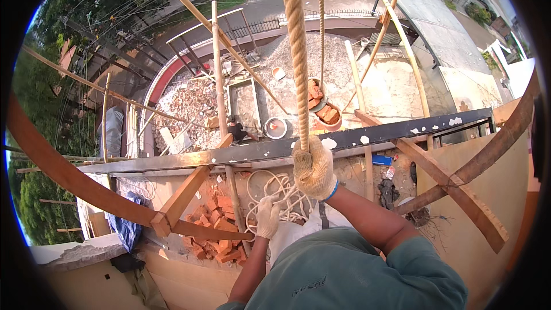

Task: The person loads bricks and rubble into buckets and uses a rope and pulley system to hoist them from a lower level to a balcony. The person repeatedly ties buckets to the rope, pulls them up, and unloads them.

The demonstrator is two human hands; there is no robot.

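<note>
A thick tan rope (295, 40) runs down from the top edge into my right hand (314, 166), which wears a knitted work glove and is closed round it in front of my chest. Lower and to the left, my gloved left hand (267, 218) is closed at the edge of a loose heap of pale rope (281, 189) and appears to grip a strand of it. A second strand (321, 23) hangs beyond and reaches down to a bucket of bricks (315, 93) on the ground below. Touching that bucket is an orange tub (329, 116), also loaded with bricks.
A dark, paint-spotted metal beam (258, 152) crosses in front of me, with wooden braces (192, 195) and bamboo poles (218, 74) around it. Broken bricks (215, 224) are piled at my left. Below, a person (238, 131) is beside a round basin (275, 128), near gravel and rubble.
</note>
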